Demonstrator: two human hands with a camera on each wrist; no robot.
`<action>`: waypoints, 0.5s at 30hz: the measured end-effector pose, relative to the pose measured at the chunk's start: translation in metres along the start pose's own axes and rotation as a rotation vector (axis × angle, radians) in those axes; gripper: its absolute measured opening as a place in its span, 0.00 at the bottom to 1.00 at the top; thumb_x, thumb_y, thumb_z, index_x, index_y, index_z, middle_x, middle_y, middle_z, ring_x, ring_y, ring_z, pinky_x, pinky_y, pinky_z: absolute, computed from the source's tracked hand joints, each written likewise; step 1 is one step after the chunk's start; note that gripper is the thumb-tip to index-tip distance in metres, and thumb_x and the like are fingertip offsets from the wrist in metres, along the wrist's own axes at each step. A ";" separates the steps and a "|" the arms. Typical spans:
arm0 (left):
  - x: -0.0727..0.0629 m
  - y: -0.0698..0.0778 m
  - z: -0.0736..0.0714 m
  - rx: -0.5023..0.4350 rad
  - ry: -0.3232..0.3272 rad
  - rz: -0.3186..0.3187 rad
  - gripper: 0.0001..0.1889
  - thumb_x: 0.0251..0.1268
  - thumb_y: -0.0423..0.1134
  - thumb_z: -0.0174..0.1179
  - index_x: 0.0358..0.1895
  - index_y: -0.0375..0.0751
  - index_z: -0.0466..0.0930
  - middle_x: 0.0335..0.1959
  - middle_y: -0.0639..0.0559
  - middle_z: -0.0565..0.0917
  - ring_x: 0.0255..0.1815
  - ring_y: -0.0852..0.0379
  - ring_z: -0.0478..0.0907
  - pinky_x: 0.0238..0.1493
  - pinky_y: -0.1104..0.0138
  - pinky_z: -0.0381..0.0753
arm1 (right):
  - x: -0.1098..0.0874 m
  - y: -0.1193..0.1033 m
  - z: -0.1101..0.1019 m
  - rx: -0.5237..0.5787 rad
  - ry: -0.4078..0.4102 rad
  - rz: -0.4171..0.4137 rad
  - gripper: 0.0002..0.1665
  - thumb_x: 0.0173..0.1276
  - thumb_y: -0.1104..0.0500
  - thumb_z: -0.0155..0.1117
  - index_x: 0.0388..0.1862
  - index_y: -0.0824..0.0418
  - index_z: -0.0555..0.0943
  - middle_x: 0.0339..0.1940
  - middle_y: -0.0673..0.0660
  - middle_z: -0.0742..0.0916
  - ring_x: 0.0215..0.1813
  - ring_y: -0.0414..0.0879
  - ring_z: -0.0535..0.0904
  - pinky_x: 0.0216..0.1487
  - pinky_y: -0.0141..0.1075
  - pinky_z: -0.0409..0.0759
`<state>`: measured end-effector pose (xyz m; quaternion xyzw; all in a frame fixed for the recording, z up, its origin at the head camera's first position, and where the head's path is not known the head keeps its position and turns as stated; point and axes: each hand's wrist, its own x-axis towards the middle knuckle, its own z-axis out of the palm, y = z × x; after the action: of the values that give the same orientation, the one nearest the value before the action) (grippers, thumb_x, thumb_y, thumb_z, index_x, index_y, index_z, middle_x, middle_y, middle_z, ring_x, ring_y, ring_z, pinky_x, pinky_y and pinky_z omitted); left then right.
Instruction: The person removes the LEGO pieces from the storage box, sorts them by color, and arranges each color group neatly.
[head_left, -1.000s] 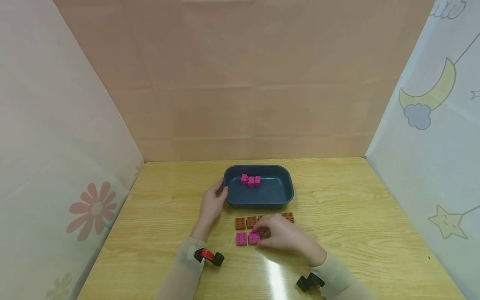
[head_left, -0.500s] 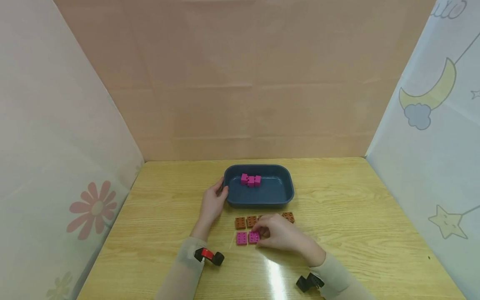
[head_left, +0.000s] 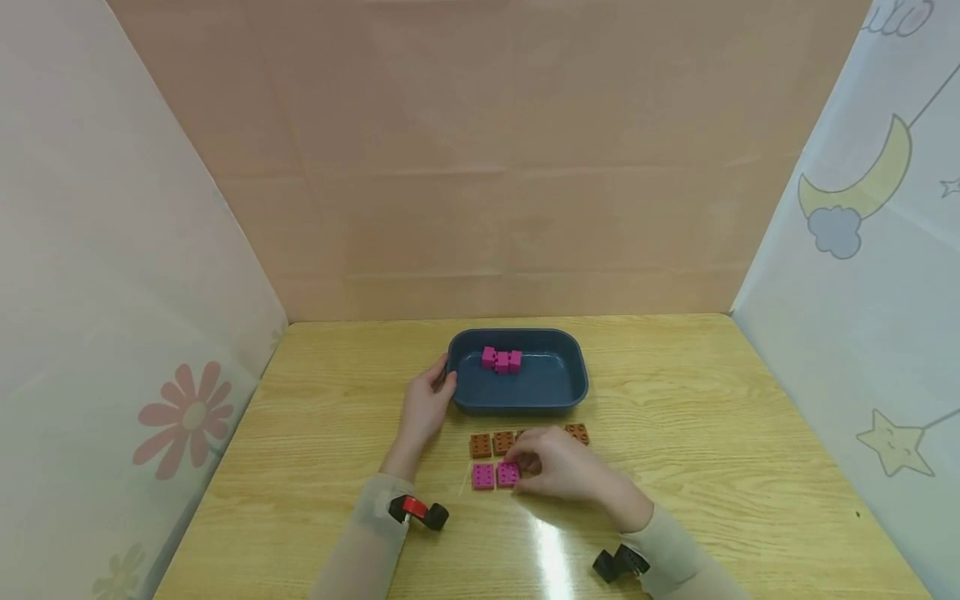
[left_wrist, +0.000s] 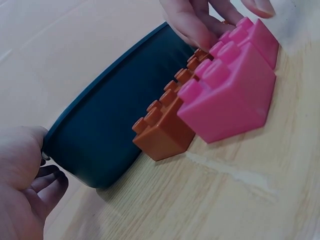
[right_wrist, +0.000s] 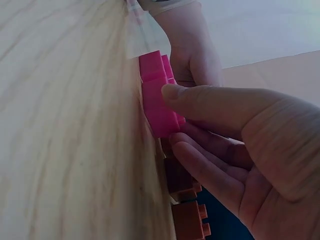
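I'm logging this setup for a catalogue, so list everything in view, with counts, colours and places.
Tray: one, dark blue, middle of the table's far half
Pink bricks: three visible, pink, inside the tray
Larger pink bricks: two visible, pink, nearest row
Brown bricks: at least four, orange-brown, row before the tray, partly hidden
Table: one, pale yellow wood grain, beneath everything
Backdrop: one, peach-tan, behind the table
Side walls: two, whitish, left and right, with coloured prints
Wrist devices: two, black, one partly red, on the sleeves
Sleeves: two, pale beige, both forearms
Left hand: one, bare, gripping the tray's left end
Right hand: one, bare, pinching the right-hand larger pink brick
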<state>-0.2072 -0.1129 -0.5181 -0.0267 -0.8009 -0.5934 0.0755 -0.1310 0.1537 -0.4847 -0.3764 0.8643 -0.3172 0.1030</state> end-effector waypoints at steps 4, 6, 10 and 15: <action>0.001 -0.001 0.000 -0.005 0.001 0.003 0.26 0.81 0.34 0.61 0.76 0.31 0.72 0.74 0.36 0.76 0.73 0.44 0.76 0.70 0.60 0.79 | 0.000 0.003 -0.006 0.058 0.032 -0.001 0.19 0.61 0.61 0.84 0.52 0.59 0.91 0.45 0.49 0.90 0.42 0.37 0.87 0.45 0.28 0.89; 0.001 -0.001 0.000 -0.006 0.000 0.003 0.26 0.81 0.35 0.61 0.76 0.31 0.72 0.74 0.36 0.75 0.74 0.45 0.75 0.70 0.61 0.79 | 0.000 0.005 -0.011 0.103 0.052 -0.007 0.19 0.61 0.63 0.83 0.52 0.60 0.91 0.45 0.51 0.91 0.43 0.41 0.88 0.45 0.29 0.90; 0.001 -0.002 0.000 -0.009 0.000 0.004 0.26 0.81 0.35 0.61 0.76 0.31 0.72 0.74 0.36 0.75 0.74 0.45 0.75 0.70 0.59 0.79 | 0.000 0.010 -0.025 0.188 0.092 -0.029 0.18 0.63 0.64 0.83 0.51 0.64 0.90 0.44 0.57 0.91 0.42 0.43 0.90 0.44 0.32 0.91; 0.000 -0.002 0.000 -0.001 0.002 0.015 0.26 0.81 0.35 0.61 0.76 0.30 0.73 0.73 0.35 0.76 0.73 0.43 0.76 0.70 0.59 0.80 | 0.000 0.015 -0.042 0.257 0.131 -0.025 0.18 0.67 0.63 0.81 0.53 0.67 0.89 0.45 0.62 0.91 0.43 0.42 0.90 0.45 0.35 0.92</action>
<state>-0.2079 -0.1134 -0.5199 -0.0320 -0.8004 -0.5931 0.0806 -0.1567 0.1811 -0.4614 -0.3493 0.8168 -0.4504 0.0897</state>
